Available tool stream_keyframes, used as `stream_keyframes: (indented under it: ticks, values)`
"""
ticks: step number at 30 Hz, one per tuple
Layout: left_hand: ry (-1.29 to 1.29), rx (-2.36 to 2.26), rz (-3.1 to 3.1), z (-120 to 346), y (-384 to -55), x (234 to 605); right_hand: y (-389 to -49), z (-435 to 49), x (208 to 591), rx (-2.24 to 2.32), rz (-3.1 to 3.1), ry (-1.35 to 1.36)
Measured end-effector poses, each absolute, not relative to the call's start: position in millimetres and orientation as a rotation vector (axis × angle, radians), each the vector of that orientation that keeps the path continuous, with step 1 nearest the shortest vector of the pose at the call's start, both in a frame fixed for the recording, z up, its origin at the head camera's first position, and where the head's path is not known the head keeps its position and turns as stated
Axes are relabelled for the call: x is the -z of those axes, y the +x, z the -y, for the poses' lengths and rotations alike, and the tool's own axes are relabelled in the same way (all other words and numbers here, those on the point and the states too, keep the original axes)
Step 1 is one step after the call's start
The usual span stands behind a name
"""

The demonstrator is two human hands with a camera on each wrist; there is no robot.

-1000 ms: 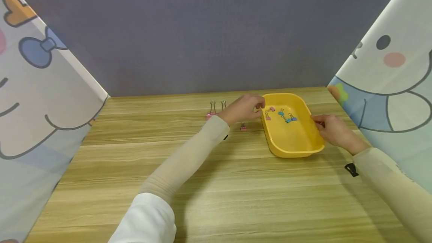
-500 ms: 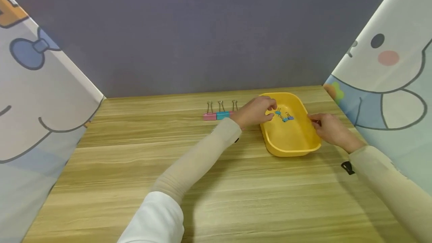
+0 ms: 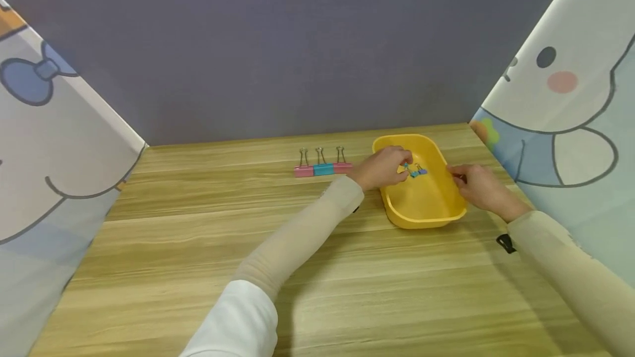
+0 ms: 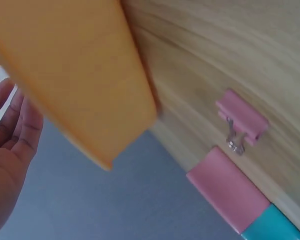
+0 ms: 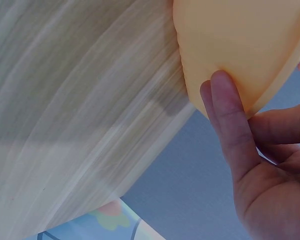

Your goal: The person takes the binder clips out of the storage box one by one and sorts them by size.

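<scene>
Wood-grain table (image 3: 198,258), far right: right hand (image 3: 478,186) grips yellow plastic tray (image 3: 429,223); left hand (image 3: 384,167), fingers parted, at small turquoise metal clips (image 3: 414,174)!

A wood-grain tabletop (image 3: 198,269) meets a grey panel (image 3: 297,43) between cartoon-printed side sheets (image 3: 585,92)

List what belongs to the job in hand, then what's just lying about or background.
Likely in the job:
- Left hand, reaching into the yellow tray
- Right hand, gripping the tray
- Small clips inside
- Row of large clips
- Small pink clip beside the row

Likely background:
- Cartoon panels
- Grey backdrop
- Black object by the right sleeve, use unclear
</scene>
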State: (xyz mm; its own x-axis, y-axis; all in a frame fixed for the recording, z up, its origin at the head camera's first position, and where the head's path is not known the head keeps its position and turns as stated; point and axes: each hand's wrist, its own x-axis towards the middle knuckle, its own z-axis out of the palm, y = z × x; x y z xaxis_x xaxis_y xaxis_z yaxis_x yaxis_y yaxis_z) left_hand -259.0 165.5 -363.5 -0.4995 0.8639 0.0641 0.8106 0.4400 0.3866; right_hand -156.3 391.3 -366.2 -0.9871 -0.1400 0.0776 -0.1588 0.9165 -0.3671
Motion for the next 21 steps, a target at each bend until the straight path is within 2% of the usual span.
stream_keyframes:
  ticks: [21]
  values:
    - [1.337,-0.539,-2.589,-189,-268,388,-157,-388,365,-0.611,3.069,0.198]
